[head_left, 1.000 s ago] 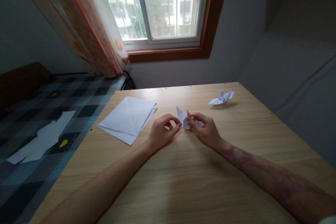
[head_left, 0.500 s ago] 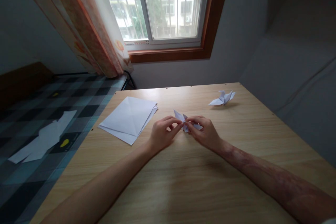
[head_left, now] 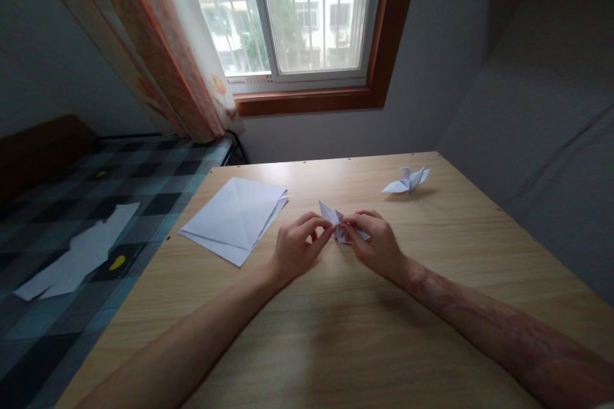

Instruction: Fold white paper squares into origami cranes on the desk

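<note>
A small, partly folded white paper figure (head_left: 329,213) sits between my two hands at the middle of the wooden table (head_left: 336,332). My left hand (head_left: 298,246) pinches its left side with thumb and forefinger. My right hand (head_left: 376,243) pinches its right side, fingers curled over it, so most of the paper is hidden. A finished white paper crane (head_left: 407,180) rests on the table farther back to the right, apart from both hands.
A stack of creased white paper sheets (head_left: 236,217) lies left of my hands. Left of the table is a checked bed cover (head_left: 57,217) with paper scraps (head_left: 77,255) on it. A window (head_left: 297,13) and curtain (head_left: 177,57) stand behind; a grey wall runs along the right.
My left hand closed in from just beside the paper and took hold of its left side. The folded piece sits lower and flatter between my fingers. The crane and sheets stayed put.
</note>
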`<action>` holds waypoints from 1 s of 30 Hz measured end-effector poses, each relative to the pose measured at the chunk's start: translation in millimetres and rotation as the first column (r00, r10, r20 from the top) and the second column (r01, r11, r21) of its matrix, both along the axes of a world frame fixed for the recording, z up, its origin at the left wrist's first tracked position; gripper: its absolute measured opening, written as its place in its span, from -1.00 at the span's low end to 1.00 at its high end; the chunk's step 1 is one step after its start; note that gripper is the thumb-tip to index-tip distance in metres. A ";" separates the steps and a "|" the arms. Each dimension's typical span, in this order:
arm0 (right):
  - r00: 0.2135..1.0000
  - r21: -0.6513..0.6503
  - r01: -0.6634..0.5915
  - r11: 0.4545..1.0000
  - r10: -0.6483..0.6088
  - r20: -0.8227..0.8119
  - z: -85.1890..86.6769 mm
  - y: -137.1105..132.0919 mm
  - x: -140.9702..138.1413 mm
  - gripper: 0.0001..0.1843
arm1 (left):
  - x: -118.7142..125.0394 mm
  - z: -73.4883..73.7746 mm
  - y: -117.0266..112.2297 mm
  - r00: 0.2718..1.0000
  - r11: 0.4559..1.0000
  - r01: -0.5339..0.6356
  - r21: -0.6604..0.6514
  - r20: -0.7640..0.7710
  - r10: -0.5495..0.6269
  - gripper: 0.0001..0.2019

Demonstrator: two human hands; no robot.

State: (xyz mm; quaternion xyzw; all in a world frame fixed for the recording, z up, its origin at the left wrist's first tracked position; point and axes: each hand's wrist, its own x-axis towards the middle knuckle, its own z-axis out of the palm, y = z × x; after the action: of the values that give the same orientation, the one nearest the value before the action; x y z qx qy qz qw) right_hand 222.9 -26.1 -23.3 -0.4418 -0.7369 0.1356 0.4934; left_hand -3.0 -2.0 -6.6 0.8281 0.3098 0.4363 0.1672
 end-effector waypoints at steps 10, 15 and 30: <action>0.999 0.092 -0.007 0.996 0.003 0.046 1.8 -0.6 0.2 -0.89 | 3.5 3.3 -4.5 0.999 0.996 -0.048 0.069 0.001 0.048 -0.98; 0.999 0.122 -0.004 0.993 -0.002 0.052 1.8 0.8 -0.1 -0.90 | 4.5 4.6 -4.0 0.997 0.997 -0.073 0.038 -0.015 0.073 -0.94; 0.999 0.081 -0.014 0.997 0.011 0.039 6.2 0.1 -0.4 -0.86 | 1.4 -0.5 0.6 1.000 0.998 -0.030 -0.061 -0.001 0.030 -0.92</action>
State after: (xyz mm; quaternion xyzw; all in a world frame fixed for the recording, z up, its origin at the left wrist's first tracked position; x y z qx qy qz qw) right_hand 222.5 -26.0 -17.1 -0.4191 -0.7539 0.1001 0.4960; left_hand -1.6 -1.4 -7.1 0.8179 0.3353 0.4290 0.1856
